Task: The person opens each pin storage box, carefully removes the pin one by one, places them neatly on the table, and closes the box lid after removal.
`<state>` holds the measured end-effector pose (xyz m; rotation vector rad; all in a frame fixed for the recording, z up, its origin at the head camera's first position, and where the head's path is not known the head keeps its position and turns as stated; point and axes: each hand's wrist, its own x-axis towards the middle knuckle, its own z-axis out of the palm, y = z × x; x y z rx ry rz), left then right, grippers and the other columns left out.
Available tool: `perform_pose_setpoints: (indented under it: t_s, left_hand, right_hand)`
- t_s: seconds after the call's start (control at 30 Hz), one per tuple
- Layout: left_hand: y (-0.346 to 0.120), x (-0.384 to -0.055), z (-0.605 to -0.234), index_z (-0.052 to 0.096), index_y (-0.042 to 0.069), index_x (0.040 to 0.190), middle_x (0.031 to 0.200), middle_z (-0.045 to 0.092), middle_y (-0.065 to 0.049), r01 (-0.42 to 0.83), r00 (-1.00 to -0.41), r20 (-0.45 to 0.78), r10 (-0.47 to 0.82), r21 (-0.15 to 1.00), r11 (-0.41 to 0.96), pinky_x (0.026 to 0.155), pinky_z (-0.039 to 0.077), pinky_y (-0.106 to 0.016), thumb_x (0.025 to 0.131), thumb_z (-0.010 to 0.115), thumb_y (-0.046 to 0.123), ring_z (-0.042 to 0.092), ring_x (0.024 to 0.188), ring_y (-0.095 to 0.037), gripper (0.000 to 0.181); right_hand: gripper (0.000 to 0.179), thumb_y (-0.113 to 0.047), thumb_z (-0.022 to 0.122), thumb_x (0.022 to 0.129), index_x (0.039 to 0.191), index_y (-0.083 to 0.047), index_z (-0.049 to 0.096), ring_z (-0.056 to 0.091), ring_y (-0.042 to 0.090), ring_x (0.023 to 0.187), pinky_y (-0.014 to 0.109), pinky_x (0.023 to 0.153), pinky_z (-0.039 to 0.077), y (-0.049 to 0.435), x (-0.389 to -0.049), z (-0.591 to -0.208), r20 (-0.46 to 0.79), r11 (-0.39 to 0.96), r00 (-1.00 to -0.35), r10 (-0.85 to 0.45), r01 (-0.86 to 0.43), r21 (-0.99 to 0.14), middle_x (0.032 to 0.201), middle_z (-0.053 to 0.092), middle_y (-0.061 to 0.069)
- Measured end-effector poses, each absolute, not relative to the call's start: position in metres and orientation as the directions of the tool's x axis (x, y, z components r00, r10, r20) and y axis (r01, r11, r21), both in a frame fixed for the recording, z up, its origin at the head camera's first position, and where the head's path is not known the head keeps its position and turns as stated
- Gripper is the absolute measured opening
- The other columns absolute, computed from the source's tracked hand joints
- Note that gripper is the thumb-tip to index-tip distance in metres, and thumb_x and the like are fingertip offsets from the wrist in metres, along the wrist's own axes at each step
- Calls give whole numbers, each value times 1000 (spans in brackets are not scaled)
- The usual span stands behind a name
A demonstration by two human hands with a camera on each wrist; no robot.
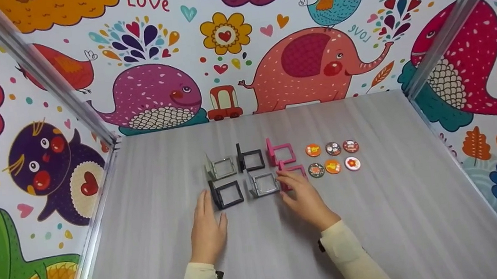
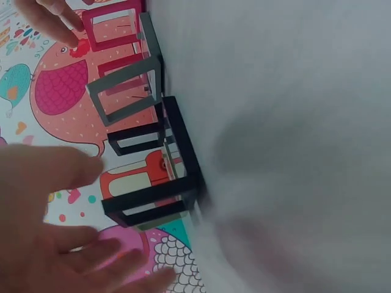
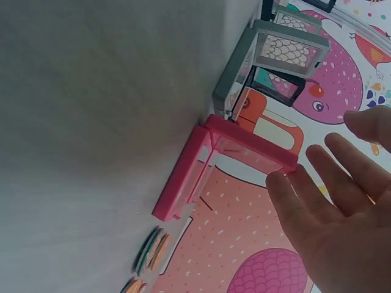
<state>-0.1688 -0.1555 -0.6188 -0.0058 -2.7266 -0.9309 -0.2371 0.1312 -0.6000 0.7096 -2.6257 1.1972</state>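
Two rows of small square hinged frames stand on the table, each with one side raised upright. My left hand is beside the front-left black frame, fingers extended and holding nothing. In the left wrist view its thumb and fingers are spread near that frame. My right hand is at the front pink frame and partly covers it in the head view. The right wrist view shows its relaxed fingertips right at the edge of the pink upright side. Between the hands stands a grey frame.
Behind are a pale grey-green frame, another black frame and another pink frame. Two rows of round badges lie to the right. Printed cartoon panels with metal corner posts border the table.
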Motion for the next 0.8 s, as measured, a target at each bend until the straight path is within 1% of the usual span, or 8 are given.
perform_pose_setpoints:
  t_s: [0.07,0.2,0.3,0.37,0.47,0.63,0.7,0.8]
  left_hand:
    - [-152,-171,-619,39,-8,162,170,35,-23,125,-958,281,-61,597,792,120,40,-56,100,77,8,40,152,-43,74]
    - [-146,-174,-622,46,-9,158,171,36,-20,153,-956,293,-27,575,804,119,41,-55,101,77,7,41,152,-42,67]
    - [-142,-177,-624,46,-10,157,171,35,-20,163,-957,289,-8,564,809,119,42,-55,100,78,7,40,152,-43,68]
    - [-138,-180,-626,46,-10,158,171,35,-21,183,-957,290,14,564,805,120,40,-55,99,78,6,39,152,-44,69]
    - [-130,-185,-630,44,-10,159,171,34,-21,217,-957,283,62,558,801,122,35,-59,98,79,6,37,152,-47,72]
    - [-119,-192,-640,43,-12,158,168,38,-25,257,-962,217,165,516,817,122,25,-71,99,77,8,37,151,-52,71]
    - [-117,-193,-642,45,-13,156,167,40,-26,255,-965,182,187,502,826,122,24,-72,100,77,9,38,151,-52,68]
    - [-116,-193,-643,48,-14,154,167,40,-27,242,-970,143,197,485,840,124,22,-70,100,77,10,38,151,-53,66]
  right_hand:
    - [41,5,81,93,133,3,72,57,36,139,54,114,47,133,-237,-601,352,569,-871,-344,-491,-660,150,63,16]
    - [39,6,80,94,132,1,72,56,35,141,50,113,50,134,-237,-603,334,558,-875,-350,-481,-676,151,62,16]
    - [39,5,79,96,134,-1,72,54,33,142,44,110,52,135,-237,-603,302,547,-886,-352,-456,-702,153,60,15]
    - [39,4,79,96,134,-2,72,54,32,142,43,109,54,136,-236,-604,295,545,-891,-344,-446,-710,154,59,14]
    - [38,5,79,96,133,-2,72,54,33,142,45,110,53,137,-235,-605,301,552,-895,-329,-441,-707,153,59,14]
    - [37,5,79,96,131,-2,73,52,36,144,50,113,50,139,-234,-607,308,556,-890,-337,-452,-697,152,59,18]
    - [36,5,79,96,130,-1,73,52,36,144,51,114,48,140,-234,-608,303,557,-890,-340,-450,-698,152,59,18]
    - [36,4,79,96,130,-3,74,52,35,145,53,117,45,141,-234,-609,296,565,-895,-334,-441,-697,152,60,16]
